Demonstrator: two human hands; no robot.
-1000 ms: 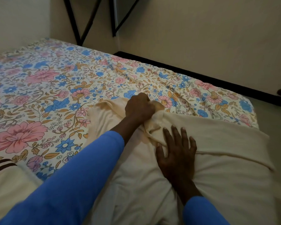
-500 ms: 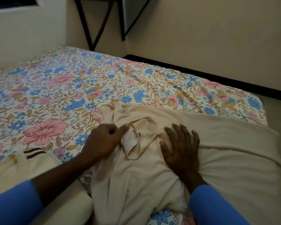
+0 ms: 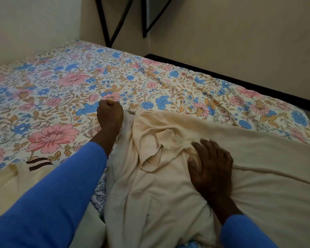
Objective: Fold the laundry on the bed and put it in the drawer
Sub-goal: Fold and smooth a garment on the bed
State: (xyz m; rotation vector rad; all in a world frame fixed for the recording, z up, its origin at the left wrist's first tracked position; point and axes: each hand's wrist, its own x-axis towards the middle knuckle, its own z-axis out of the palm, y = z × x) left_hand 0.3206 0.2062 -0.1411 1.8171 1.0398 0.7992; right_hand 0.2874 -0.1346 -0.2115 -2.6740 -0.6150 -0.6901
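Cream cloth: soft, light, bunched on the bed, near right.
Left hand: curled at its far-left edge, can't tell if gripping.
Right hand: my fingers flat, pinning it.
Grab: edges, I'd say.

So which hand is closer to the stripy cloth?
Left. The left hand, gripping the edge of the cream garment, is right of the striped cloth; the right hand lies flat on the garment, farther right.

Cream garment on a pink-and-blue floral sheet; blue sleeves.
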